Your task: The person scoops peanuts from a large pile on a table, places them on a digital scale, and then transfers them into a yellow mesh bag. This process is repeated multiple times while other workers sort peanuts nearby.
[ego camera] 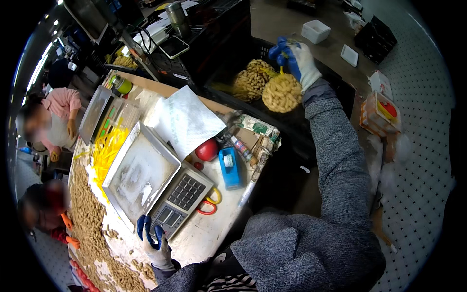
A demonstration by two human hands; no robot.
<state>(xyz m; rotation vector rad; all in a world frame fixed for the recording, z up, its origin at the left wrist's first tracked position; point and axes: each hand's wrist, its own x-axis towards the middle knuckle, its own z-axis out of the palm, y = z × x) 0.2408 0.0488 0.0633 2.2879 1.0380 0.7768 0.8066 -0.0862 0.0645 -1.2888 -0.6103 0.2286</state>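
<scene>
My right hand (pixel 297 60), in a white glove with blue-coated fingers, grips the gathered top of a yellow net bag of peanuts (pixel 282 94). That bag hangs over a black plastic crate (pixel 262 45), where other bagged peanuts (pixel 254 78) lie. In a matching glove, my left hand (pixel 155 244) holds nothing, fingers apart, by the near corner of a digital weighing scale (pixel 186 191). Whether its fingertips touch the scale is unclear. The scale's metal pan (pixel 142 175) carries no bag. Yellow net strips (pixel 109 153) lie beside the pan, and loose peanuts (pixel 87 219) cover the table's left side.
On the table (pixel 215 237) are a blue tape dispenser (pixel 230 171), scissors (pixel 211 204), a red ball-like object (pixel 207 149) and a white sheet (pixel 191 122). Two people work across the table, one in a pink top (pixel 64 104), one with orange gloves (pixel 71 237). A white bin (pixel 316 31) stands on the floor.
</scene>
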